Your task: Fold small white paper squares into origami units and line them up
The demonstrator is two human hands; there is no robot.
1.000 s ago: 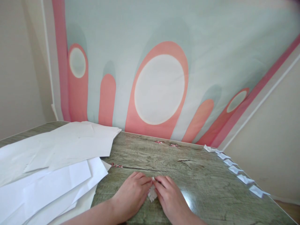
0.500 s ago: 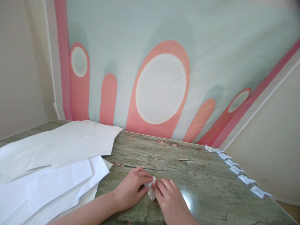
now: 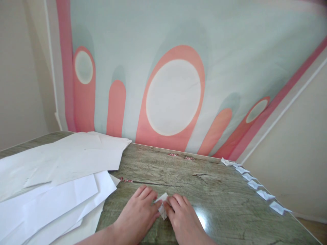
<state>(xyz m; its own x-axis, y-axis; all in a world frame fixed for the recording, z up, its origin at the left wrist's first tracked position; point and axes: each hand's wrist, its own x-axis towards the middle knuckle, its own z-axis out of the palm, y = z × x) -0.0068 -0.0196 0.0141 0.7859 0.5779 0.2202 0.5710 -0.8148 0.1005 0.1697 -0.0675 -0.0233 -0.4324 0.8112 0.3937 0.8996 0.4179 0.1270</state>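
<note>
Between my two hands is a small folded piece of white paper (image 3: 162, 210), low over the wood-patterned table at the bottom centre. My left hand (image 3: 139, 211) is closed at its left edge, with the thumb and fingertips against the paper. From the other side, my right hand (image 3: 182, 215) pinches its right edge between thumb and curled fingers. Some faint marks show on the paper, and parts of it are hidden under the fingertips.
Overlapping white paper sheets (image 3: 63, 160) cover the left side of the table (image 3: 219, 190). Several small folded paper pieces (image 3: 265, 195) stand in a line along the right edge. A wall with a pink and green printed covering (image 3: 122, 51) rises behind.
My left hand has turned, its wrist dropping lower, and its fingers have shifted left, showing more of the folded paper. The right hand stays nearly in place. The view has shifted slightly.
</note>
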